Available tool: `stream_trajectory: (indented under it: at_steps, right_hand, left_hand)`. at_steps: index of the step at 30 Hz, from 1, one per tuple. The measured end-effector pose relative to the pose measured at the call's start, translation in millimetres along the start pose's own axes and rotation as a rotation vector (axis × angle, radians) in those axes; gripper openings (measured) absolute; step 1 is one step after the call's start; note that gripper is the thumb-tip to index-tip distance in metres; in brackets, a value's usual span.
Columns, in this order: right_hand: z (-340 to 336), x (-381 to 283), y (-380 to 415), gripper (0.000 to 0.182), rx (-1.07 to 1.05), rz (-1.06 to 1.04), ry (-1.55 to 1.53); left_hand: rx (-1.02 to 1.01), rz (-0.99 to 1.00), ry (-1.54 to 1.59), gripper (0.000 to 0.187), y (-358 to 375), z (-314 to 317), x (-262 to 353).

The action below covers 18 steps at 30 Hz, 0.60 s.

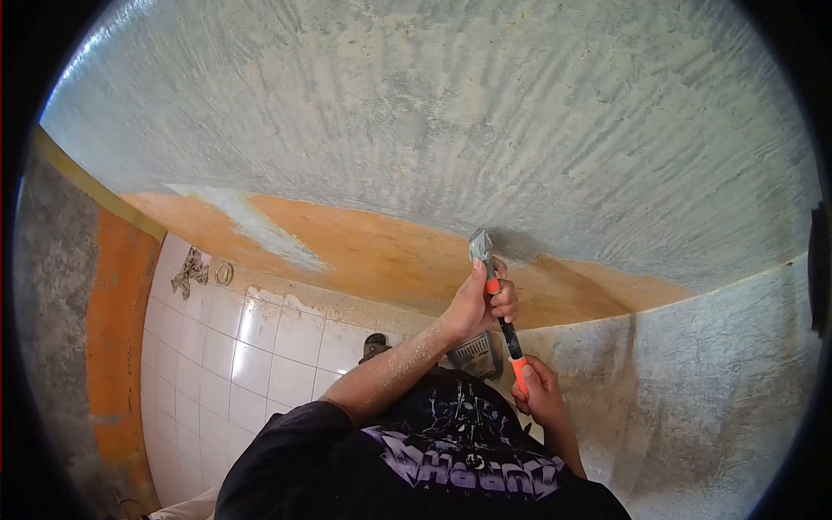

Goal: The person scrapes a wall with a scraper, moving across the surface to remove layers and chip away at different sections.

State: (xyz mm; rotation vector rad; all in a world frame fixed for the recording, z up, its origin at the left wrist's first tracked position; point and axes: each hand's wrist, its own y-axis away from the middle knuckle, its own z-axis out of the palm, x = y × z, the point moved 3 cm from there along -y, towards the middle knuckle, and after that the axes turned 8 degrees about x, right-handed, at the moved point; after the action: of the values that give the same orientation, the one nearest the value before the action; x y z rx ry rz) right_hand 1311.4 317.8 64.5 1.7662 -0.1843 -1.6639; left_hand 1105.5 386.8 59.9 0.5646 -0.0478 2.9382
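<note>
Both my hands hold a long scraper point(503, 325) with a black and orange handle. Its metal blade point(479, 244) presses against the surface where a band of orange paint point(381, 256) meets bare grey plaster point(451, 121). My left hand point(484, 303) grips the shaft just below the blade, and the forearm is dusted with white powder. My right hand point(539, 392) is closed round the orange lower end of the handle. My black shirt with a purple print point(451, 459) fills the bottom of the view.
A wall of white tiles point(260, 355) lies at the lower left, with a broken fitting point(192, 270) and a small round cap point(224, 274) near its top. A grey grille-like object point(475, 354) sits behind my hands. Grey plaster wall point(711, 381) runs along the right.
</note>
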Motion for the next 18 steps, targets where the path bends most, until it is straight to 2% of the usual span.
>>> stream_trajectory:
  at_steps: [18]
  right_hand:
    - [4.9,0.3,-2.9,0.035,0.003,-0.020,0.013]
  left_hand:
    - [0.128,0.040,-0.064,0.052,2.3,2.8,3.6]
